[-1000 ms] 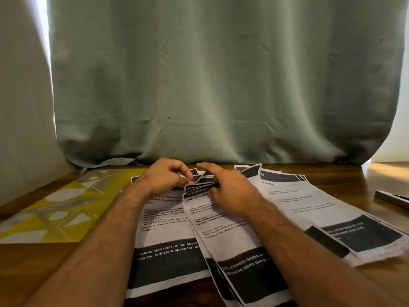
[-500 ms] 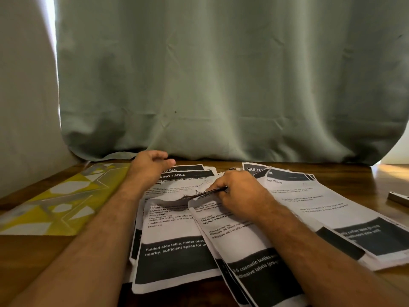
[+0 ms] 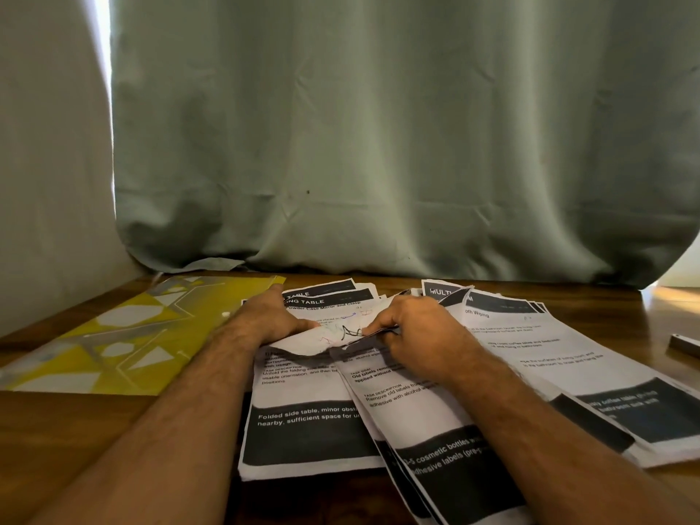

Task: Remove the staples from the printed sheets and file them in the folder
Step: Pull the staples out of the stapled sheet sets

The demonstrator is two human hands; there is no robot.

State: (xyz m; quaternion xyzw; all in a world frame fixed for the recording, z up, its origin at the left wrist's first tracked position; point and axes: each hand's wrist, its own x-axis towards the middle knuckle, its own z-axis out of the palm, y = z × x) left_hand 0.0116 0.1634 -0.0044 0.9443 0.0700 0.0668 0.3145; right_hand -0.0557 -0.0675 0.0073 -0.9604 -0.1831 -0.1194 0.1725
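The curtain (image 3: 378, 145) hangs across the back, and the wooden table (image 3: 75, 430) below it carries everything else. The yellow folder (image 3: 113, 342) lies flat at about ten o'clock from the hands, with no sheet in it that I can see. The printed sheets (image 3: 310, 422) spread in overlapping sets from the centre out to three o'clock, where a small metal tool (image 3: 685, 344) lies apart near the table edge.

Compared with half a second ago, the left hand (image 3: 271, 320) has dropped from the far top of the pile onto the curled-up corner of the left set, fingers fairly straight, thumb pressing the paper down. The right hand (image 3: 411, 327) stays put at the neighbouring set, thumb and forefinger pinching its lifted top corner. Whether a staple sits between them is too small to tell.

In my judgement, one hand now steadies while the other pulls, so the sets are being separated at the stapled corner; filing has not begun.
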